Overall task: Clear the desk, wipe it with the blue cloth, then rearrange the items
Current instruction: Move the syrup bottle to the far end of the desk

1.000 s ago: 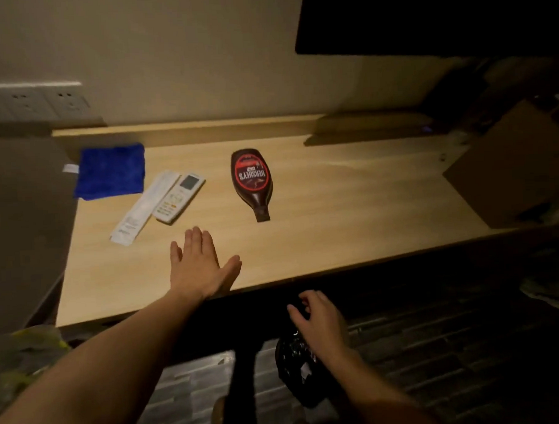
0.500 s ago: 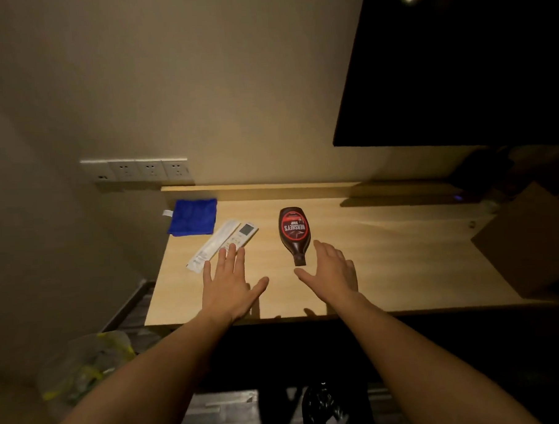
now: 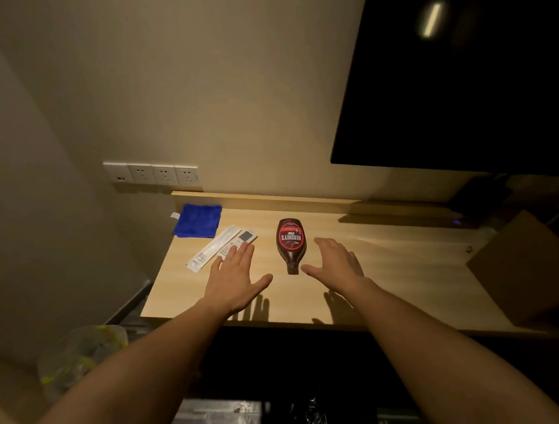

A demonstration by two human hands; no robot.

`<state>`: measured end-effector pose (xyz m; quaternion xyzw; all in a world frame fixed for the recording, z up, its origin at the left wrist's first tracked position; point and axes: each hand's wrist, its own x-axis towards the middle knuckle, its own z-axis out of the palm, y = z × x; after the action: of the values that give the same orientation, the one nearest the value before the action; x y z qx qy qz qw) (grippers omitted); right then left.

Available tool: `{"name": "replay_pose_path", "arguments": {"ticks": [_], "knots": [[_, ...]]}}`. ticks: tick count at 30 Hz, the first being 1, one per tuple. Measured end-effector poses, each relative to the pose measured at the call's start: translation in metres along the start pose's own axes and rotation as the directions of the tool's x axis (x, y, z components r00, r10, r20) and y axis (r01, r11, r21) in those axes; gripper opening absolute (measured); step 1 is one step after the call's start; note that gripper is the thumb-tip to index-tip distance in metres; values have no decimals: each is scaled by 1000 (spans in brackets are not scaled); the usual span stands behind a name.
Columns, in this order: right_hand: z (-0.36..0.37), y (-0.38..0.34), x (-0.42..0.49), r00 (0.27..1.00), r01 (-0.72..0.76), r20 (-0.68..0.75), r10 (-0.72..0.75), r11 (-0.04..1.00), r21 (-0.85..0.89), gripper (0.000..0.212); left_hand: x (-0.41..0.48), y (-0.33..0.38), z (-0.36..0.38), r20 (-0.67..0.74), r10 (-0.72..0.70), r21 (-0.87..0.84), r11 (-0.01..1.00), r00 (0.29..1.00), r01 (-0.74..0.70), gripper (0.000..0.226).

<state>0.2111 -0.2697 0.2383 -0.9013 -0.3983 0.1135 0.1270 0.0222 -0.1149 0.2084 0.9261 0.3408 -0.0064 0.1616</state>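
On the light wooden desk (image 3: 386, 271) a folded blue cloth (image 3: 198, 220) lies at the far left corner. Beside it lie a long white paper sleeve (image 3: 212, 250) and a white remote (image 3: 241, 240). A brown syrup bottle (image 3: 290, 243) lies flat, cap toward me. My left hand (image 3: 234, 278) hovers with straight fingers, their tips over the remote's near end. My right hand (image 3: 336, 265) is spread open just right of the bottle, not touching it. Both hands hold nothing.
A cardboard box (image 3: 530, 265) sits at the desk's right end. A dark screen (image 3: 458, 75) hangs on the wall above. Wall sockets (image 3: 153, 173) are at the left. A clear plastic bag (image 3: 79, 358) stands on the floor at left; dark bag (image 3: 312, 412) lies under the desk.
My right hand rose from below the desk edge to beside the bottle. My left hand slid forward to the remote. The view tilted up and back.
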Motion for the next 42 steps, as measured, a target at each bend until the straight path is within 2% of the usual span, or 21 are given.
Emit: {"name": "replay_pose_path", "arguments": {"ticks": [6, 14, 21, 24, 29, 32, 35, 39, 42], "knots": [[-2, 17, 31, 1000, -8, 23, 9, 1000, -22, 78, 28, 12, 17, 12, -44, -52, 998, 999, 44, 89], [7, 30, 119, 997, -12, 79, 14, 999, -36, 76, 96, 24, 61, 115, -113, -205, 969, 987, 135, 90], [29, 32, 209, 981, -24, 191, 31, 999, -38, 79, 169, 25, 93, 237, -243, -403, 857, 941, 323, 86], [38, 33, 244, 971, -12, 238, 20, 999, -31, 79, 189, 22, 110, 308, -299, -461, 784, 903, 416, 93], [58, 33, 288, 953, 12, 303, -13, 1000, 6, 82, 206, 26, 138, 349, -368, -346, 804, 862, 483, 81], [72, 34, 310, 930, 105, 357, -91, 994, -21, 83, 209, 32, 145, 347, -401, -252, 831, 847, 497, 78], [82, 35, 329, 854, 323, 452, -256, 943, -76, 87, 210, 32, 158, 351, -414, -223, 834, 840, 505, 70], [89, 32, 351, 697, 579, 601, -392, 802, -148, 91, 207, 32, 164, 328, -411, -313, 802, 851, 508, 51], [92, 36, 356, 650, 635, 648, -396, 751, -179, 88, 203, 22, 162, 304, -437, -423, 735, 847, 531, 41]]}}
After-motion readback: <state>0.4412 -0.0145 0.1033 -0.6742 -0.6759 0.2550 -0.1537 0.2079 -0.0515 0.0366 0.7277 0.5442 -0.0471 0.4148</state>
